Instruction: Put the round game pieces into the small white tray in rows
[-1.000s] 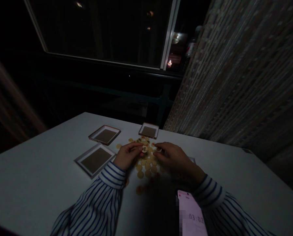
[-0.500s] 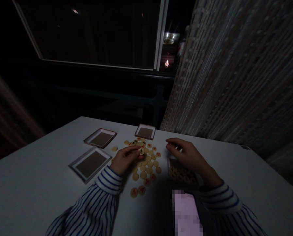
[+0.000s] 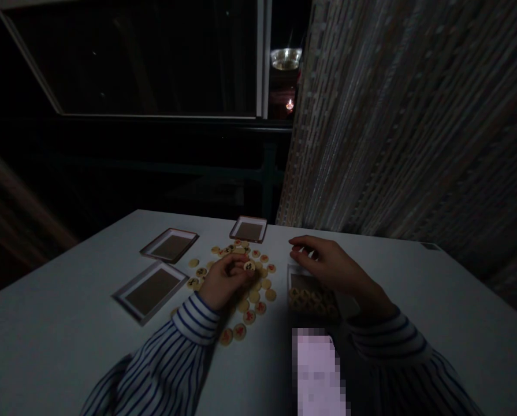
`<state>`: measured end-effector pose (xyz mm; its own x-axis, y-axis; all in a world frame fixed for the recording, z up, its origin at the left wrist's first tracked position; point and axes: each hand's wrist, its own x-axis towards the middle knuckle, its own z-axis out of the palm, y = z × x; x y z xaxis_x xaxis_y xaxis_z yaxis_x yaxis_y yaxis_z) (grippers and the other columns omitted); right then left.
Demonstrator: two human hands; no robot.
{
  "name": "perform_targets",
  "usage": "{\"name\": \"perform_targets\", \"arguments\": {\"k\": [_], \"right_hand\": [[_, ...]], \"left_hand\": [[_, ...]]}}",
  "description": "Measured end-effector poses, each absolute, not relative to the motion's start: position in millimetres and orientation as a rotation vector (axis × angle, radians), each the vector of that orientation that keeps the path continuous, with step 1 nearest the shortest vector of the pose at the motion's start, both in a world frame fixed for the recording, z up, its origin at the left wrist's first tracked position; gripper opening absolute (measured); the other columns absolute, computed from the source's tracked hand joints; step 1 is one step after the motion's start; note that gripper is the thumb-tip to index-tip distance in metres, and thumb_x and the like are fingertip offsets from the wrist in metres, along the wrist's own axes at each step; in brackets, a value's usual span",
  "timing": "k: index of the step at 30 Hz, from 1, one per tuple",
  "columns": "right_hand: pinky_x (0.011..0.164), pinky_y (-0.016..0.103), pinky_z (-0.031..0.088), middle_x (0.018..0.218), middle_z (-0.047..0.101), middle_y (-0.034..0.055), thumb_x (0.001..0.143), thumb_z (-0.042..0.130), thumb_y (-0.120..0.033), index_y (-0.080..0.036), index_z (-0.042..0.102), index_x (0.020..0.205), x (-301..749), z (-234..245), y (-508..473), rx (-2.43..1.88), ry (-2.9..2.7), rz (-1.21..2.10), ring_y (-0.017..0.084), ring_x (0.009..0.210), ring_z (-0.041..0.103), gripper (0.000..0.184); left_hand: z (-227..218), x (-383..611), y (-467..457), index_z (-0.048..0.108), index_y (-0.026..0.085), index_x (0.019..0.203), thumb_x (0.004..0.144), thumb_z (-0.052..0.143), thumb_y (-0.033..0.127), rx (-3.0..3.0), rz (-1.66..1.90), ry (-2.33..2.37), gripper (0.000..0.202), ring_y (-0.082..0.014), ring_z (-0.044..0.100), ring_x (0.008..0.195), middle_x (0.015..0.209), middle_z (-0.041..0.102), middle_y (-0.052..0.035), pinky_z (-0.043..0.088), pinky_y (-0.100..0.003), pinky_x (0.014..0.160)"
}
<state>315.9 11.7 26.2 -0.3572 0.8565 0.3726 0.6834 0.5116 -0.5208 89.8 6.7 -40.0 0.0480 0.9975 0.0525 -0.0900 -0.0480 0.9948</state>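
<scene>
My left hand (image 3: 222,282) is closed around a round xiangqi piece (image 3: 249,266), its dark-marked face showing between thumb and fingertips. It hangs over a loose spread of more pieces (image 3: 249,316), some red-marked, some dark-marked, others plain side up; the hand hides part of them. My right hand (image 3: 337,267) hovers above an open box (image 3: 290,278), thumb and fingers slightly apart with nothing seen between them. Inside this box, rows of dark-marked pieces (image 3: 312,297) fill the near part, partly covered by the hand and its shadow.
Two shallow trays (image 3: 152,290) (image 3: 170,245) lie on the left of the white table (image 3: 67,312). A smaller tray (image 3: 248,230) sits at the far edge. A lit phone (image 3: 319,370) lies close in front. Beyond are a bead curtain (image 3: 371,127) and a dark window (image 3: 154,63).
The view has shifted slightly, so the table items appear farther left. The piece in my left hand has tilted to show more of its face. My right hand stays over the box.
</scene>
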Motion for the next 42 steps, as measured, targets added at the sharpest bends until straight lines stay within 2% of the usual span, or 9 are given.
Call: {"name": "perform_targets", "arguments": {"k": [12, 17, 24, 31, 35, 42], "right_hand": [[0.067, 0.027, 0.044, 0.088, 0.065, 0.0043, 0.080, 0.050, -0.035, -0.019, 0.060, 0.106, 321, 30, 8, -1.238, -2.154, 0.373, 0.014, 0.071, 0.058, 0.032], [0.067, 0.027, 0.044, 0.090, 0.065, 0.0040, 0.080, 0.050, -0.035, -0.020, 0.060, 0.106, 323, 30, 8, -1.223, -2.146, 0.380, 0.014, 0.073, 0.058, 0.032], [0.067, 0.028, 0.044, 0.093, 0.065, 0.0047, 0.080, 0.051, -0.034, -0.020, 0.059, 0.108, 330, 32, 9, -1.249, -2.131, 0.376, 0.014, 0.075, 0.058, 0.032], [0.067, 0.027, 0.043, 0.091, 0.065, 0.0039, 0.081, 0.049, -0.033, -0.020, 0.060, 0.107, 334, 33, 10, -1.282, -2.118, 0.354, 0.014, 0.075, 0.058, 0.031], [0.067, 0.027, 0.043, 0.089, 0.065, 0.0035, 0.081, 0.048, -0.032, -0.020, 0.060, 0.106, 334, 30, 12, -1.299, -2.109, 0.322, 0.014, 0.074, 0.058, 0.030], [0.066, 0.026, 0.043, 0.091, 0.067, 0.0026, 0.082, 0.047, -0.030, -0.021, 0.062, 0.102, 332, 26, 15, -1.294, -2.123, 0.343, 0.015, 0.077, 0.060, 0.026]], "left_hand": [[-20, 114, 17, 0.056, 0.015, 0.077, 0.056, 0.072, 0.026, 1.325, 1.216, 1.022, 0.029, -0.0059, 0.050, 0.049, 0.061, 0.058, 0.0046, 0.040, -0.018, 0.050], [-11, 124, 24, 0.058, 0.015, 0.078, 0.060, 0.070, 0.029, 1.407, 1.214, 0.988, 0.026, -0.0098, 0.056, 0.058, 0.065, 0.061, 0.0019, 0.045, -0.023, 0.058], [5, 138, 34, 0.059, 0.014, 0.081, 0.062, 0.068, 0.034, 1.471, 1.132, 0.975, 0.029, -0.0120, 0.058, 0.061, 0.067, 0.062, -0.0006, 0.047, -0.026, 0.062], [11, 143, 42, 0.061, 0.014, 0.091, 0.068, 0.064, 0.031, 1.488, 1.098, 0.934, 0.029, -0.0133, 0.060, 0.070, 0.074, 0.065, -0.0033, 0.045, -0.028, 0.072], [8, 146, 43, 0.061, 0.014, 0.096, 0.069, 0.064, 0.030, 1.465, 1.050, 0.926, 0.032, -0.0148, 0.061, 0.071, 0.075, 0.066, -0.0045, 0.045, -0.029, 0.072], [10, 156, 41, 0.064, 0.013, 0.093, 0.070, 0.063, 0.025, 1.435, 1.004, 0.836, 0.026, -0.0149, 0.062, 0.077, 0.086, 0.067, -0.0060, 0.045, -0.030, 0.079]]}}
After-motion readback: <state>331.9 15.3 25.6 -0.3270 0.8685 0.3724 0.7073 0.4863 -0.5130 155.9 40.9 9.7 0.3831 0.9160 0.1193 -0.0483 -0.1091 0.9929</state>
